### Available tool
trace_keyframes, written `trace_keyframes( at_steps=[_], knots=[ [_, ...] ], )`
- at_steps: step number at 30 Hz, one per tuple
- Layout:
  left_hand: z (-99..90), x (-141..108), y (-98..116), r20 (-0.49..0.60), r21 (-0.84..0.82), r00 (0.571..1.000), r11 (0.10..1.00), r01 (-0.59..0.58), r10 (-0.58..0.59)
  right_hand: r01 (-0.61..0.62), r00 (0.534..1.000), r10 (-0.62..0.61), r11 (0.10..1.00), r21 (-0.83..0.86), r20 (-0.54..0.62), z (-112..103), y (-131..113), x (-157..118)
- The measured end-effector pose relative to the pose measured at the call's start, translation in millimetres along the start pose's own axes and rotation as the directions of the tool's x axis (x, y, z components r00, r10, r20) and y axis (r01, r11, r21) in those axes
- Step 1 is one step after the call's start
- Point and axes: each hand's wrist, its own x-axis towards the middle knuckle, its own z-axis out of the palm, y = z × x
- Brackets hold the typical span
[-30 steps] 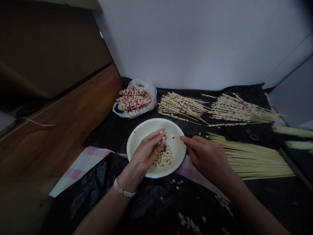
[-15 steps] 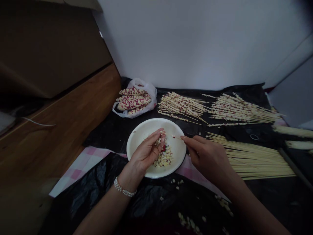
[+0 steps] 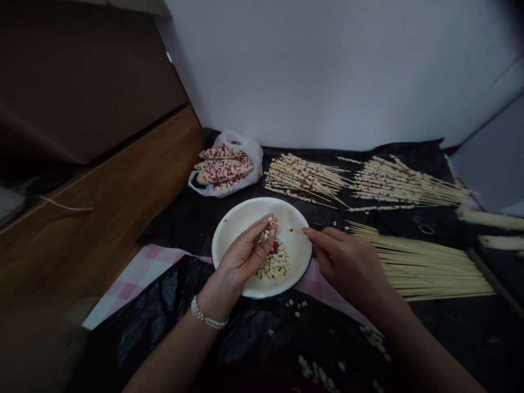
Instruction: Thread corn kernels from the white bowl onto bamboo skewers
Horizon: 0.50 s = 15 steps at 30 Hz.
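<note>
My left hand is cupped over a white enamel bowl, holding corn kernels in the palm and a pale kernel near the fingertips. Loose white and dark red corn kernels lie in the bowl beneath it. At the bowl's right rim, my right hand pinches a thin bamboo skewer. The skewer points left toward my left hand, with what looks like a kernel or two at its tip. Part of the skewer is hidden inside the right hand.
Behind the bowl sits a plastic bag with speckled corn cobs. Two piles of kernel-threaded skewers lie along the back. Bare bamboo skewers and stripped-looking cobs are at right. Scattered kernels dot the black plastic sheet.
Hardly anything differs. Both hands stay in place, with only a slight shift at the left fingertips and around the kernels they hold.
</note>
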Motion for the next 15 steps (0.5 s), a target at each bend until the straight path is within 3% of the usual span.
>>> trace_keyframes(
  at_steps=[15],
  knots=[
    [-0.6, 1.4, -0.1, -0.043, 0.001, 0.998, 0.999, -0.05, 0.05, -0.002, 0.999, 0.0, 1.0, -0.028, -0.053, 1.5, -7.7, -2.9]
  ],
)
